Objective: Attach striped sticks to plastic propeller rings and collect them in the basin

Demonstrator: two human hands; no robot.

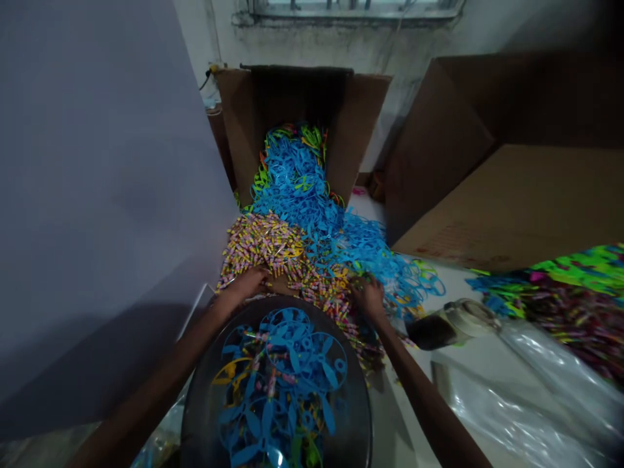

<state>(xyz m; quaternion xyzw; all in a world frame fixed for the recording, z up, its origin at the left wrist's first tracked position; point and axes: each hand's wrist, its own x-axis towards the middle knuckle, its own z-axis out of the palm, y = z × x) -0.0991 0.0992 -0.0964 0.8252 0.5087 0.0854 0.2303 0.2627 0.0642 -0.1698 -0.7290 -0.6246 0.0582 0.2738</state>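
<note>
At the near side of the heap of small striped pieces (258, 244), the left hand (251, 282) reaches in with its fingers bent down among them; whether they are together on a piece, I cannot tell. Across from it, the right hand (371, 299) is at the right part of the same heap, its fingers curled by some yellow-green bits; blur and shadow hide whether they grip anything. A brown patch (280, 285) shows between the hands.

Just below the hands, between the forearms, stands a round dark bowl (197, 390) holding blue looped plastic pieces (287, 338), a few striped ones, and some orange and green.

Beyond the heap, blue strips (292, 172) mixed with green spill from an open cardboard box (363, 123) and spread rightward onto a pale surface (441, 283). To the right lie a cylindrical object (465, 317), dark at one end, and clear plastic sheeting (517, 406). Farther right, a larger carton (531, 201) stands above a green and dark-red pile (575, 312). A grey panel (107, 162) fills the left side; a barred window (355, 9) tops the back wall (312, 42).
</note>
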